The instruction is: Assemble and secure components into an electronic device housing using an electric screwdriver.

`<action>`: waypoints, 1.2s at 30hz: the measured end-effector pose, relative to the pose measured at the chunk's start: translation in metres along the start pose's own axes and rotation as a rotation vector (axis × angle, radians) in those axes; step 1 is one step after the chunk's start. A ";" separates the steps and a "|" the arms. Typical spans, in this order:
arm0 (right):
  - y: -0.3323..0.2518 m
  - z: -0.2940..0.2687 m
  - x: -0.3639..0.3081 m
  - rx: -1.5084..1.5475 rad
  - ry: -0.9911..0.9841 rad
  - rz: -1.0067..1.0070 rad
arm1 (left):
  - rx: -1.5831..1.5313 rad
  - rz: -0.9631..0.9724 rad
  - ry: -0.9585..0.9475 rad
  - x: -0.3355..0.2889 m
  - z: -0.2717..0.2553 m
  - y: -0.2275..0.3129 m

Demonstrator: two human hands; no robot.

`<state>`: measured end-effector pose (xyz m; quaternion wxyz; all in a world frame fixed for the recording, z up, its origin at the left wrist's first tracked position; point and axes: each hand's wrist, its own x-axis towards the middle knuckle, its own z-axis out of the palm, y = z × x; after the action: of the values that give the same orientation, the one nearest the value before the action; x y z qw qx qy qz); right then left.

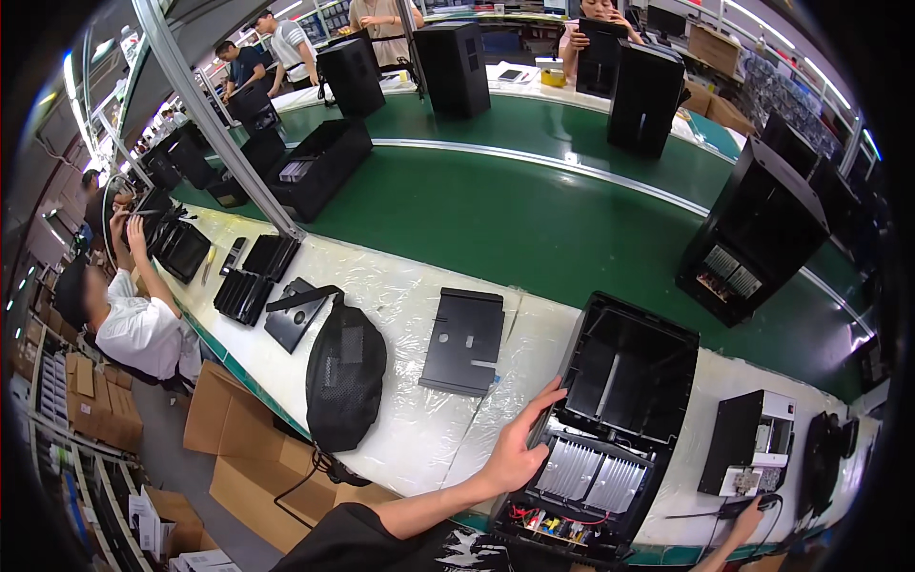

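Observation:
An open black case (624,381) stands on the bench before me. Its lower part holds ribbed silver metal plates (583,474) with coloured wires (553,524) below them. My left hand (515,458) grips the left side of the case, thumb and index finger at its edge, the other fingers partly hidden. At the lower right, my right hand (748,522) is closed around a black corded tool (734,509) with a thin shaft pointing left. Just beyond that hand sits a black and white box-shaped unit (748,443) with an open front.
Left of the case lie a flat black panel (464,341) and a black mesh bag (346,377). A green conveyor (477,200) carries several black cabinets (762,234). Cardboard boxes (257,477) stand below the bench. A co-worker (143,319) sits at the left.

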<state>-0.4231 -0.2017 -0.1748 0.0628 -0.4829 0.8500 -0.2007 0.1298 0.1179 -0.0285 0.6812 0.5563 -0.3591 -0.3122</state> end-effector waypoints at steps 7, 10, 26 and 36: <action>0.051 -0.024 0.012 0.918 -0.127 0.068 | 0.006 0.046 -0.031 0.004 0.002 -0.001; -0.035 -0.083 -0.080 1.051 0.115 0.137 | 0.059 0.030 0.010 0.000 -0.001 0.007; -0.176 -0.245 -0.200 1.562 0.328 -0.884 | 0.077 -0.108 0.101 -0.010 0.018 0.018; -0.170 -0.211 -0.160 1.540 0.100 -0.894 | 0.150 -0.167 0.177 -0.022 0.013 0.011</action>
<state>-0.2670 -0.0840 0.0719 0.2487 -0.5838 0.2135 -0.7428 0.1074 0.1308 -0.0187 0.6384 0.6590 -0.2723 -0.2900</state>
